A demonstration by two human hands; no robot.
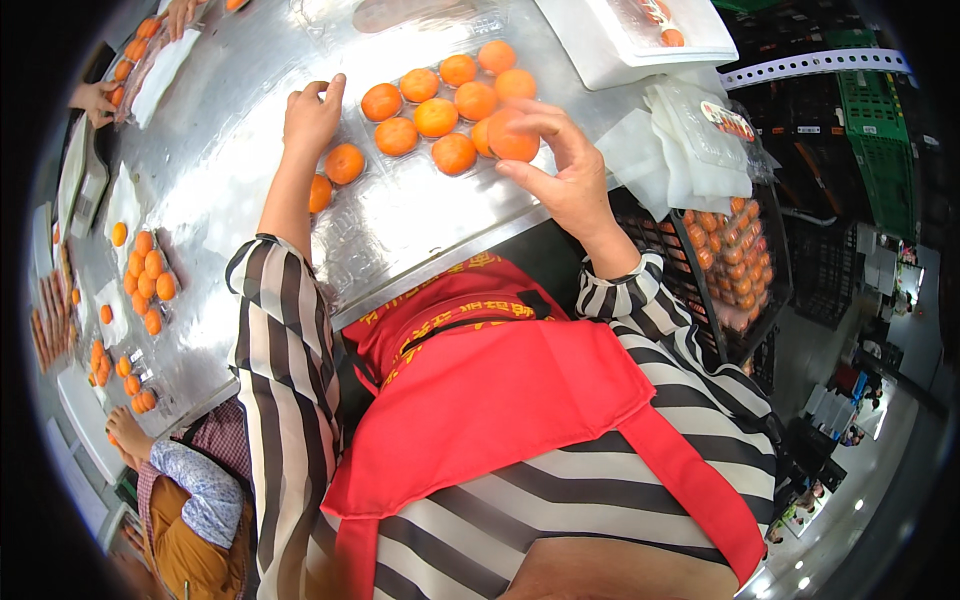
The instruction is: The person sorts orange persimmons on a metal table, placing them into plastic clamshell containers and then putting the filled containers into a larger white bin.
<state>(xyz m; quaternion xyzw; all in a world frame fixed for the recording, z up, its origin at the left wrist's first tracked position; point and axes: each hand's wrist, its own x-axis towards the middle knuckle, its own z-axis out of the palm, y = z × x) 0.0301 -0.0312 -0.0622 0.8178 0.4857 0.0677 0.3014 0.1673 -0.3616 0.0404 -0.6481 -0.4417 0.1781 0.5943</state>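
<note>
An orange citrus fruit (514, 136) is between the thumb and fingers of my right hand (566, 165), held over the near right end of a clear plastic tray. Several more citrus fruits (436, 118) sit in rows in this tray, on the metal table (450, 214). My left hand (311, 112) is left of these fruits, its fingers partly curled; whether it grips a tray edge cannot be told. Two citrus fruits (345, 163) lie in clear plastic cups near my left wrist. Clear plastic trays (349, 240) lie closer to the table's front edge.
A white foam box (637, 45) stands at the back right. Beside it lie white sheets and plastic packaging (694, 139), above a black crate (709, 300) with packed fruit (735, 255). At left, a co-worker's hand (127, 431) and another person's hands (94, 101) are near more fruit trays (146, 274).
</note>
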